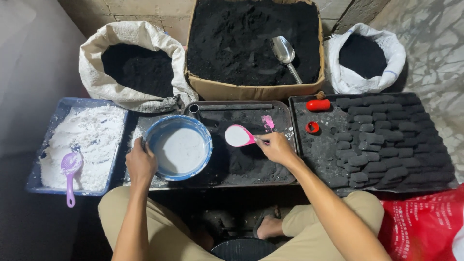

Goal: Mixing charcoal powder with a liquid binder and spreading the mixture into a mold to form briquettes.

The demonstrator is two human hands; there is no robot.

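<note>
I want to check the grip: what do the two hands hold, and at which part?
The right hand holds a pink spoon by its handle. The left hand grips the blue bowl at its rim.

The left hand (140,163) grips the rim of a blue bowl (179,147) that holds a whitish liquid and stands on a dark tray (285,145) of black powder. The right hand (276,147) holds a pink scoop (239,136) filled with white powder, level, over the tray, just right of the bowl. To the left lies a blue tray (60,108) of white powder with a purple scoop (70,166) in it. To the right, a black tray (309,150) carries rows of dark briquettes (382,140) and two red pieces (315,115). Behind stand a white sack (121,53) of black powder, a cardboard box (251,89) of black powder with a metal scoop (284,52) in it, and a smaller white bag (386,53).
</note>
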